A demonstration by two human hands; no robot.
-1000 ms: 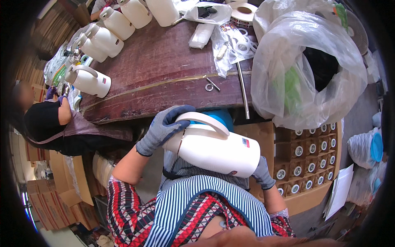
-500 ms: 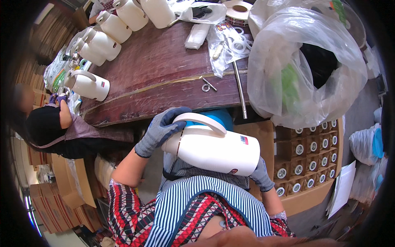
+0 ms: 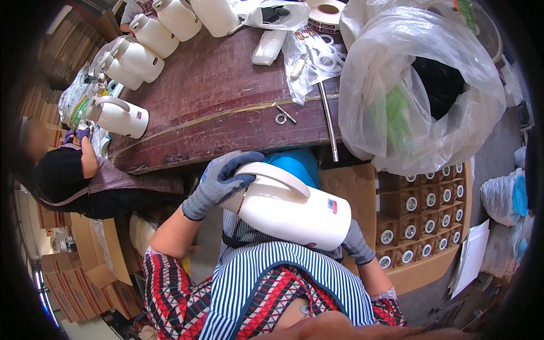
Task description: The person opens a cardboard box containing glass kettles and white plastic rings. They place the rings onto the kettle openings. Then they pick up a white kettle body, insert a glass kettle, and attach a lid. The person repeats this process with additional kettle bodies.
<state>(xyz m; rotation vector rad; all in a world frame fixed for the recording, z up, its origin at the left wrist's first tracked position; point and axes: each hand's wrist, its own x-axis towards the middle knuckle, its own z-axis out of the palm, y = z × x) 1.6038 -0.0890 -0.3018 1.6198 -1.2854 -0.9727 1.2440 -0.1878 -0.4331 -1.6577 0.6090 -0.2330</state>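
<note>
A white vacuum jug [image 3: 292, 212] lies tilted on its side in front of my striped apron, off the table. Its pale curved handle faces up, and a small red-and-blue label sits near the base. My left hand [image 3: 218, 184], in a grey-blue glove, grips the neck end with fingers around the top of the handle. The gloved right hand [image 3: 357, 243] holds the base end; most of its fingers are hidden behind the jug.
Ahead stands a dark red table [image 3: 209, 96] with several white jugs [image 3: 153, 37], a metal rod [image 3: 327, 122] and tape rolls. A big clear plastic bag [image 3: 374, 85] bulges at right, above a divided carton [image 3: 422, 272]. At left another person [image 3: 62, 175] works in purple gloves.
The jug has turned slightly, its base end dipping lower toward me and its lower emblem rolling mostly underneath. Both hands keep their hold and shift a little left.
</note>
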